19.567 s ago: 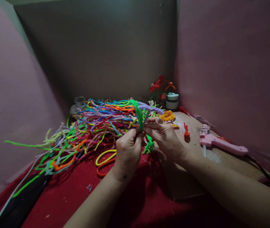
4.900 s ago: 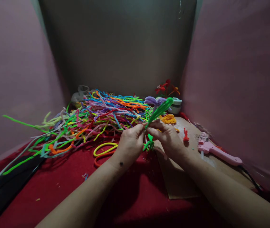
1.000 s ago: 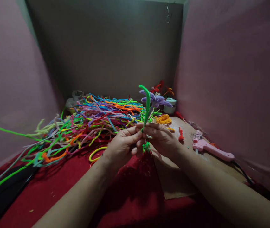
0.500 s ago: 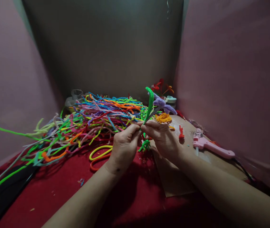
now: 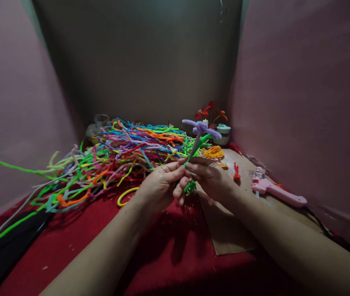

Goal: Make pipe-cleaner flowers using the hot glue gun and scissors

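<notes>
Purple flower (image 5: 200, 127), stem maybe half wrapped

Near to far: left hand (image 5: 159, 187) and right hand (image 5: 208, 176) both pinch shut on the stem (image 5: 192, 151) above the red cloth (image 5: 79, 246), with the green pipe cleaner (image 5: 189, 187) bunched under them. The bloom's formed and the upper stem looks mostly bare. Its long axis tilts up and right, bloom toward the back wall (image 5: 138, 61).
</notes>
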`<state>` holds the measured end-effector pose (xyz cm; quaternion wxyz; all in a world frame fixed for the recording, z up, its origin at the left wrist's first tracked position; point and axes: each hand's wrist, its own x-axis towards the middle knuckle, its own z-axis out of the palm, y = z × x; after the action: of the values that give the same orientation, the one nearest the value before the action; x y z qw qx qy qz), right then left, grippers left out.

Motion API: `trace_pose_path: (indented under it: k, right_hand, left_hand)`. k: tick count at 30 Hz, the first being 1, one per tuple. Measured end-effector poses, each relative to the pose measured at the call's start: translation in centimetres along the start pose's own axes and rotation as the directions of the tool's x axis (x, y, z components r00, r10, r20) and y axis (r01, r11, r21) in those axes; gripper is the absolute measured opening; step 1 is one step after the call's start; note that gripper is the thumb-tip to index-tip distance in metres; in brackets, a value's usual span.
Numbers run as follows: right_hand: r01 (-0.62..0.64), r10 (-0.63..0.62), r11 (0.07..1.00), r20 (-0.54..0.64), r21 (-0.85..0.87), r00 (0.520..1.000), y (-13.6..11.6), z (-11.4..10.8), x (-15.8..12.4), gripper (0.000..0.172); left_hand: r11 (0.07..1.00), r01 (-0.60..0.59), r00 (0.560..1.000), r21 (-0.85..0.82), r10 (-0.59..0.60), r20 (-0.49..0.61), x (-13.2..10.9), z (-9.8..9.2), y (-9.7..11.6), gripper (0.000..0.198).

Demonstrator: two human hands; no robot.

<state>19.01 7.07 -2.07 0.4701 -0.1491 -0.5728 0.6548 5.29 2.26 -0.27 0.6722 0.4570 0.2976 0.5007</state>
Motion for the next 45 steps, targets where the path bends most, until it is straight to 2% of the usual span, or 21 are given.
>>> trace_pose_path:
  k: [3, 5, 6, 8, 10, 11, 12, 14, 16, 17, 19, 22, 25, 27, 29, 33, 36, 38, 41, 43, 45]
  right_hand:
    - [0.034, -0.037, 0.998, -0.064, -0.055, 0.997, 0.1, -0.1, 0.1, 0.01]
    - [0.042, -0.051, 0.996, -0.122, -0.074, 0.991, 0.1, -0.1, 0.1, 0.008]
    - [0.05, -0.064, 0.994, -0.155, -0.092, 0.986, 0.0, -0.1, 0.0, 0.007]
    - [0.065, -0.096, 0.987, -0.213, -0.147, 0.972, 0.0, 0.0, -0.1, 0.005]
    - [0.046, -0.094, 0.978, -0.233, -0.203, 0.968, -0.1, 0.1, -0.3, 0.005]
    - [0.033, -0.087, 0.974, -0.236, -0.223, 0.968, -0.1, 0.1, -0.4, 0.006]
    - [0.024, -0.085, 0.969, -0.239, -0.245, 0.967, -0.2, 0.2, -0.4, 0.008]
    - [0.023, -0.095, 0.955, -0.232, -0.297, 0.968, -0.3, 0.4, -0.6, 0.011]
    - [0.039, -0.129, 0.93, -0.224, -0.364, 0.966, -0.4, 0.6, -0.6, 0.013]
    - [0.044, -0.144, 0.916, -0.226, -0.399, 0.963, -0.5, 0.7, -0.6, 0.013]
    - [0.047, -0.158, 0.894, -0.215, -0.445, 0.964, -0.8, 0.8, -0.7, 0.011]
    - [0.087, -0.172, 0.869, -0.131, -0.487, 0.976, -1.2, 0.8, -0.7, 0.012]
    - [0.135, -0.188, 0.858, -0.058, -0.495, 0.98, -1.5, 0.8, -0.5, 0.014]
    - [0.116, -0.155, 0.893, -0.056, -0.436, 0.986, -1.4, 0.8, -0.4, 0.013]
    - [0.066, -0.095, 0.944, -0.073, -0.324, 0.993, -1.1, 0.6, -0.3, 0.01]
    - [-0.018, 0.012, 0.996, -0.074, -0.083, 0.997, -0.5, 0.3, -0.1, 0.015]
    - [-0.037, 0.036, 0.999, -0.044, -0.037, 0.998, -0.3, 0.0, 0.0, 0.017]
    - [-0.052, 0.05, 0.998, -0.035, -0.041, 0.998, -0.2, -0.2, -0.1, 0.017]
    - [-0.04, 0.037, 0.998, -0.072, -0.044, 0.997, 0.2, -0.5, -0.1, 0.016]
    - [-0.02, 0.011, 0.997, -0.131, -0.073, 0.991, 0.4, -0.5, -0.2, 0.015]
    - [0.007, -0.036, 0.986, -0.17, -0.166, 0.985, 0.3, -0.2, -0.3, 0.013]
  left_hand:
    - [0.989, -0.011, 1.0, 0.149, 0.012, -0.007, 0.0, 0.3, 0.1, 0.019]
    - [0.919, -0.09, 0.984, 0.384, 0.141, -0.107, 0.0, 0.5, -0.2, 0.018]
    - [0.843, -0.129, 0.956, 0.523, 0.245, -0.159, 0.1, 0.6, -0.4, 0.013]
    - [0.623, -0.152, 0.859, 0.767, 0.467, -0.209, 0.1, 0.7, -0.9, 0.005]
    - [0.411, -0.13, 0.768, 0.903, 0.618, -0.171, 0.1, 0.5, -1.3, 0.011]
    - [0.321, -0.117, 0.743, 0.94, 0.656, -0.131, 0.0, 0.4, -1.5, 0.012]
    - [0.242, -0.105, 0.73, 0.965, 0.677, -0.09, 0.0, 0.3, -1.7, 0.011]
    - [0.118, -0.095, 0.732, 0.988, 0.681, -0.011, -0.1, 0.1, -1.9, 0.008]
    - [0.064, -0.112, 0.753, 0.992, 0.656, 0.043, -0.1, 0.0, -2.0, 0.01]
    - [0.081, -0.13, 0.764, 0.988, 0.643, 0.048, -0.2, 0.0, -2.0, 0.011]
    - [0.202, -0.17, 0.782, 0.965, 0.624, 0.007, -0.2, 0.1, -1.8, 0.012]
    - [0.511, -0.191, 0.824, 0.838, 0.548, -0.146, -0.1, 0.5, -1.1, 0.012]
    - [0.781, -0.155, 0.889, 0.605, 0.377, -0.259, -0.1, 0.8, -0.3, 0.009]
    - [0.881, -0.131, 0.921, 0.455, 0.279, -0.274, 0.0, 0.7, 0.0, 0.01]
    - [0.937, -0.126, 0.945, 0.325, 0.212, -0.247, 0.1, 0.5, 0.0, 0.012]
    - [0.987, -0.085, 0.986, 0.134, 0.103, -0.132, 0.2, -0.1, 0.0, 0.013]
    - [0.994, -0.046, 0.998, 0.097, 0.05, -0.049, 0.1, -0.4, 0.3, 0.017]
    - [0.98, -0.046, 0.998, 0.193, 0.055, -0.042, 0.1, -0.3, 0.4, 0.017]
    - [0.891, -0.097, 0.98, 0.444, 0.164, -0.114, 0.1, 0.2, 0.2, 0.018]
    - [0.805, -0.128, 0.946, 0.58, 0.275, -0.173, 0.1, 0.4, -0.3, 0.013]
    - [0.701, -0.155, 0.894, 0.696, 0.399, -0.203, 0.1, 0.4, -0.9, 0.006]
